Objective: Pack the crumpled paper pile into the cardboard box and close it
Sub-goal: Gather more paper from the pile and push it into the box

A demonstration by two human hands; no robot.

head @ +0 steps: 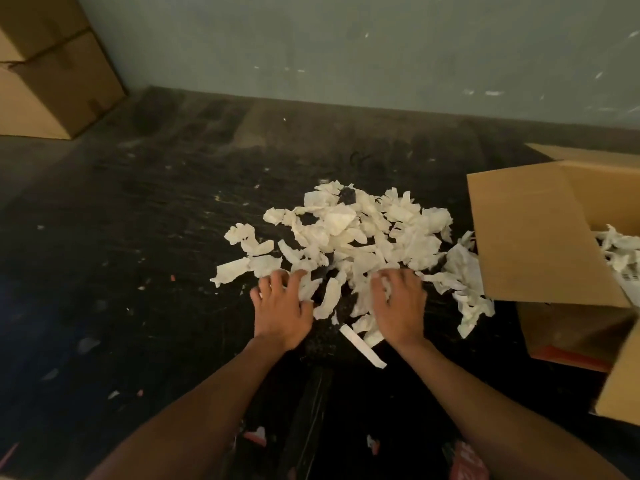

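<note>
Both hands, left (281,315) and right (398,306), palms down with fingers spread on near edge of crumpled paper pile (349,237) on dark floor (138,237), grasping nothing; open cardboard box (540,244) at right already holds some paper.

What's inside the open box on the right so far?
The box already holds some crumpled paper near its right side. A raised flap and the frame edge hide the rest, so how full it is can't be judged.

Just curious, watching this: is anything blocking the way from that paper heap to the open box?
Nothing visible does. The white crumpled paper pile lies on the dark floor right beside the open brown cardboard box, and both hands already rest on its near edge.
</note>
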